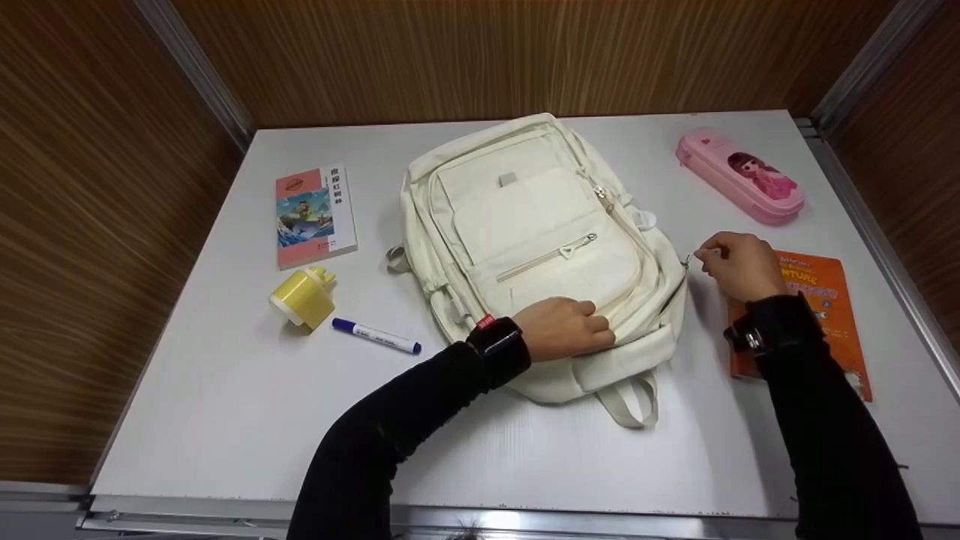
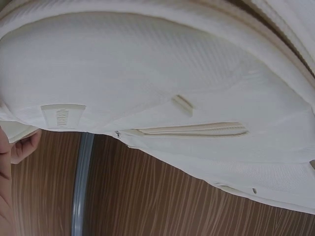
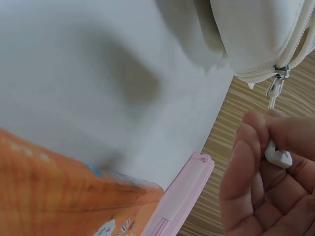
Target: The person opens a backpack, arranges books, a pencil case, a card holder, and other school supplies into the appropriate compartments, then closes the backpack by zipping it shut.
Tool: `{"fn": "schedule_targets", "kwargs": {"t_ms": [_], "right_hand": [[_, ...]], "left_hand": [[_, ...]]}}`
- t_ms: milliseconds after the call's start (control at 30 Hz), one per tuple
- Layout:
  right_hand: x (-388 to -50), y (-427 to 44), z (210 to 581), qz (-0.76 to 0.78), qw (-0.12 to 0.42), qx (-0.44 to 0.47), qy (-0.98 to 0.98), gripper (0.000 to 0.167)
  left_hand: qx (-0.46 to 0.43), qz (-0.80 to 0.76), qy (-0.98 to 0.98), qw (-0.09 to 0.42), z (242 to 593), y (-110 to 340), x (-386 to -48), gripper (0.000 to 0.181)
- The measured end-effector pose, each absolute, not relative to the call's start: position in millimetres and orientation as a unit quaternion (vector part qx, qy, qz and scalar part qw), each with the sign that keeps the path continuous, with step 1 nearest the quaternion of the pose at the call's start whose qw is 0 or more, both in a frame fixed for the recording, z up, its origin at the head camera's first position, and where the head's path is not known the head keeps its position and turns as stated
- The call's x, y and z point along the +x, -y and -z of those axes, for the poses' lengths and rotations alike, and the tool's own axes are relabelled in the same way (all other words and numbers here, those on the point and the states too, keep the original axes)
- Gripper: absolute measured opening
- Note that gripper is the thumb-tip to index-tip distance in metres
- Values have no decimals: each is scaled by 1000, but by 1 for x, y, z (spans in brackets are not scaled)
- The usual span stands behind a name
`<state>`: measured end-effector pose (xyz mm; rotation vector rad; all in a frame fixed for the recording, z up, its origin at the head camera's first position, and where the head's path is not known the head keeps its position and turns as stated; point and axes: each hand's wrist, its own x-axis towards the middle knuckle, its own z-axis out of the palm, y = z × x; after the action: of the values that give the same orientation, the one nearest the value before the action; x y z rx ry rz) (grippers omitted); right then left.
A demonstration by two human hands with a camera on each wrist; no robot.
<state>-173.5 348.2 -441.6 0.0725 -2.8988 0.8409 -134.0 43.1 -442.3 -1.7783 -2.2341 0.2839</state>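
The white surface (image 1: 225,420) stands between wood-grain walls (image 1: 375,60) joined by metal corner strips (image 1: 199,67). On its middle lies a cream backpack (image 1: 517,202); the left hand (image 1: 562,330) grips its near side, the right hand (image 1: 742,266) pinches a zipper pull (image 3: 279,156) on its right, beside an orange book (image 1: 832,330).

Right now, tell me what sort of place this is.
Likely an indoor work booth: wood-grain walls on three sides, metal strips at the corners, and a white table between them.
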Motion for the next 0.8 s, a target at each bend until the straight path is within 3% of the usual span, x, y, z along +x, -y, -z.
{"fn": "schedule_targets", "kwargs": {"t_ms": [500,667,800], "right_hand": [[-177,-349,450,-293,47,5,955,27],[-171,-351,448,-299,27,4,954,25],[-165,-352,446,-299,12,0,954,25]], "left_hand": [[-615,-97,770,140,447,-34,-130,15],[-565,-70,815,106,445,-35,-126,17],[-497,-63,858,109,439,-42,-118,14]]}}
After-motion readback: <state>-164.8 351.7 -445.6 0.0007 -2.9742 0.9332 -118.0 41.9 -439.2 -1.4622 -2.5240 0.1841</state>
